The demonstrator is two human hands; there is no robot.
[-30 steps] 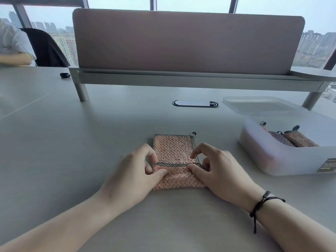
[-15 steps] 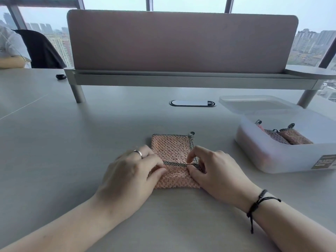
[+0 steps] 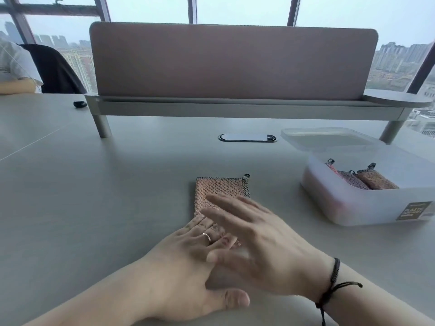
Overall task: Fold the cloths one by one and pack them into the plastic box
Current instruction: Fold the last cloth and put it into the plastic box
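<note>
A folded pink waffle cloth (image 3: 220,190) with a dark trim and a small loop lies flat on the grey table in front of me. My left hand (image 3: 188,262), wearing a ring, lies flat with its fingers on the cloth's near part. My right hand (image 3: 256,241), fingers stretched out and blurred by motion, lies across the left fingers and over the cloth's near right side. Neither hand grips anything. The translucent plastic box (image 3: 348,203) stands to the right with folded cloths (image 3: 367,180) inside.
The box's lid (image 3: 327,138) lies behind the box. A desk divider on a raised shelf (image 3: 235,109) crosses the back, with a cable port (image 3: 247,137) in front of it. Another person's arm (image 3: 14,87) and a dark chair are at the far left.
Both hands let go of the cloth's fold edge and flattened out; the right hand swept left across the cloth over the left fingers. My head moved closer and looks a little higher.
</note>
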